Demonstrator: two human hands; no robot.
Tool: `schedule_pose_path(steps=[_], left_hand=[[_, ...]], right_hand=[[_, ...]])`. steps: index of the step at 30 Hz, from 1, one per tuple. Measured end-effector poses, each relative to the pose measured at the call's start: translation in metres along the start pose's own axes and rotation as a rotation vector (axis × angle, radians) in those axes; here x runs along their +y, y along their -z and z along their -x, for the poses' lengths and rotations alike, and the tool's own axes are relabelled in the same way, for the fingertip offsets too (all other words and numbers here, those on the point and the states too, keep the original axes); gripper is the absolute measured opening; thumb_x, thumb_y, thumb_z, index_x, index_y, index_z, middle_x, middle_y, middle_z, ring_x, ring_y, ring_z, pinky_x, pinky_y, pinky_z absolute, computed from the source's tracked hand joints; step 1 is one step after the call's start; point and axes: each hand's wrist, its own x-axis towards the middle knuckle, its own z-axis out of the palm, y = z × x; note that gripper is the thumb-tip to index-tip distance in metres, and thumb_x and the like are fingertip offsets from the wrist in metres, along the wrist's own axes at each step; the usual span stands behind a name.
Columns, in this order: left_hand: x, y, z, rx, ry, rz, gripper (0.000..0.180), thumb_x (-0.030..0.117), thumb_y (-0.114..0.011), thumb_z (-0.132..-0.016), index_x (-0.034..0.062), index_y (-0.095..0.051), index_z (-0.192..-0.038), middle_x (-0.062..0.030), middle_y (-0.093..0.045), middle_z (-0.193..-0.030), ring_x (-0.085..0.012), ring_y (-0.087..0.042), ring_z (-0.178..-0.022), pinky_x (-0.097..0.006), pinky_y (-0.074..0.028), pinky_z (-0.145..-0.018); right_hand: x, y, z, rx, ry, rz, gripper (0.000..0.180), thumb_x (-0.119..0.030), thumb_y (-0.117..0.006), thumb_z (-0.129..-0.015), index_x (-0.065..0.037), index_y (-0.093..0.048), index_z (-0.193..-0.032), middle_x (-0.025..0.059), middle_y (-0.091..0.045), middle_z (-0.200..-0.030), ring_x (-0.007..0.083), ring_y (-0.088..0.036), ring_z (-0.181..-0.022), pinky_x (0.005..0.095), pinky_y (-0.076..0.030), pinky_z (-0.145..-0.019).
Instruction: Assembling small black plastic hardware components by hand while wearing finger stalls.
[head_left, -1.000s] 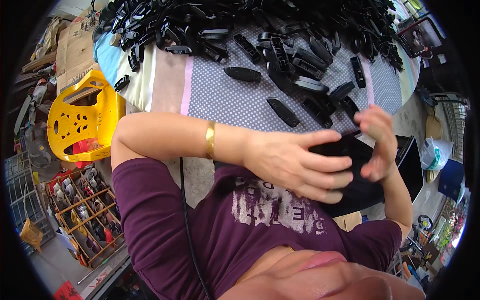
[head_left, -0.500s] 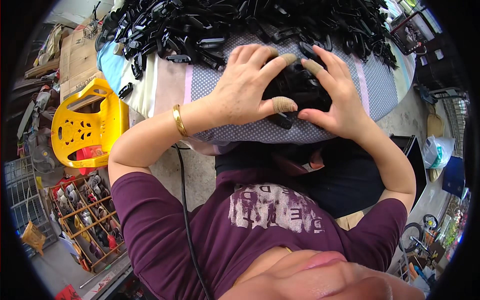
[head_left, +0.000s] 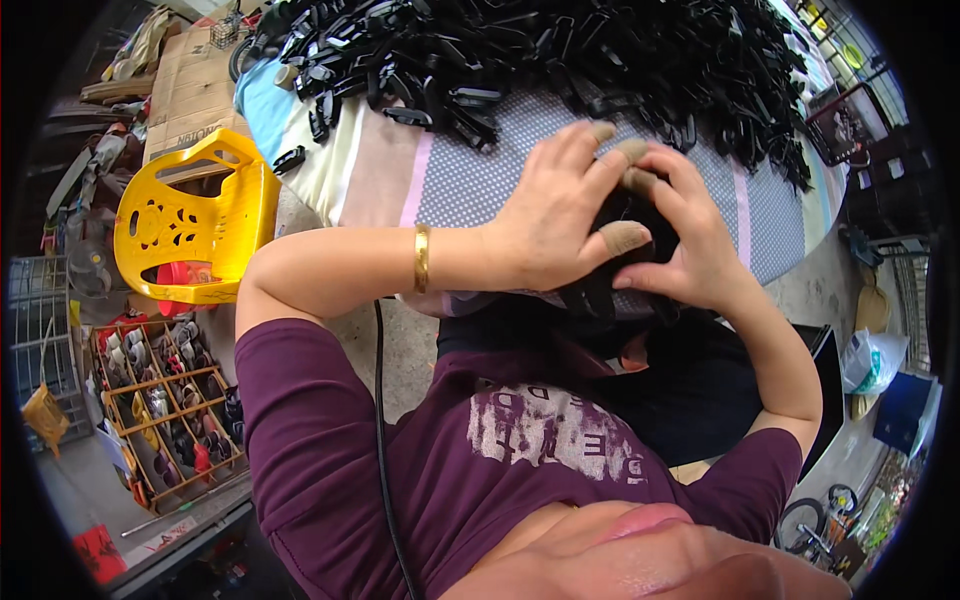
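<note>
My left hand (head_left: 562,208) and my right hand (head_left: 692,238) curve around a clump of small black plastic pieces (head_left: 655,220) at the near edge of the table. Tan tape wraps several fingertips. The fingers are bent against the clump from both sides, and its exact shape is mostly hidden between them. Some black pieces (head_left: 590,296) show below my left thumb, by the table edge. Beyond my hands, a wide heap of similar black plastic pieces (head_left: 560,60) covers the far part of the table, which has a dotted, striped cloth (head_left: 470,185).
Left of the table stands a yellow plastic chair (head_left: 262,215), with a wooden shoe rack (head_left: 165,398) below it. A black cable (head_left: 381,420) hangs along my left side. Cardboard (head_left: 190,95) leans at the far left; a bicycle (head_left: 808,525) is at the lower right.
Both hands have drawn closer together around the black pieces and come slightly nearer the table edge. The whole view has shifted, so the heap appears lower and farther right.
</note>
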Motion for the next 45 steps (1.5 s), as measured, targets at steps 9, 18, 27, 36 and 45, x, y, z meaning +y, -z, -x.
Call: schedule_pose_path(steps=[9, 18, 27, 36, 45], left_hand=[[0.046, -0.02, 0.001, -0.133, -0.041, 0.354, 0.072, 0.033, -0.067, -0.076, 0.0001, -0.037, -0.133, -0.024, -0.042, -0.124, -0.041, -0.043, -0.112, -0.048, -0.034, -0.099], [0.068, -0.054, -0.007, -0.138, -0.481, 0.688, 0.073, 0.048, -0.067, -0.073, 0.0069, -0.042, -0.128, -0.0191, -0.036, -0.132, -0.039, -0.038, -0.12, -0.05, -0.036, -0.094], [-0.034, 0.068, 0.004, 0.138, -0.198, -0.22, 0.054, 0.042, -0.069, -0.075, 0.0125, -0.058, -0.12, -0.0139, -0.047, -0.132, -0.0327, -0.042, -0.12, -0.046, -0.029, -0.1], [-0.17, 0.158, 0.098, 0.181, 0.665, -0.663, 0.079, 0.069, -0.046, -0.082, 0.0146, -0.039, -0.14, -0.0268, -0.035, -0.14, -0.0424, -0.027, -0.133, -0.05, -0.021, -0.11], [-0.178, 0.102, -0.01, 0.409, 0.434, -0.248, 0.076, 0.059, -0.061, -0.078, 0.0079, -0.048, -0.132, -0.0319, -0.045, -0.126, -0.0445, -0.048, -0.113, -0.044, -0.041, -0.097]], right_hand=[[-0.015, 0.019, 0.05, -0.013, 0.036, 0.001, 0.065, -0.038, -0.083, -0.055, 0.0, -0.059, -0.102, 0.0209, -0.049, -0.118, 0.0418, -0.049, -0.111, 0.0495, -0.041, -0.093], [-0.022, 0.03, 0.099, 0.137, 0.154, 0.009, 0.024, -0.018, -0.07, -0.063, -0.004, -0.062, -0.081, 0.0101, -0.061, -0.08, 0.0321, -0.059, -0.078, 0.046, -0.046, -0.076], [-0.029, 0.023, 0.047, 0.137, 0.117, 0.207, 0.02, -0.015, -0.07, -0.071, -0.002, -0.061, -0.083, 0.0118, -0.062, -0.093, 0.033, -0.059, -0.086, 0.0405, -0.049, -0.073], [-0.045, -0.062, -0.143, 0.031, 0.506, 0.378, 0.057, -0.034, -0.071, -0.075, -0.018, -0.053, -0.126, 0.0055, -0.04, -0.142, 0.0266, -0.026, -0.138, 0.0572, -0.017, -0.11], [0.023, -0.065, -0.201, 0.156, 0.382, 0.711, 0.036, -0.03, -0.069, -0.073, -0.023, -0.065, -0.108, 0.0016, -0.046, -0.134, 0.0227, -0.031, -0.135, 0.0624, -0.02, -0.106]])
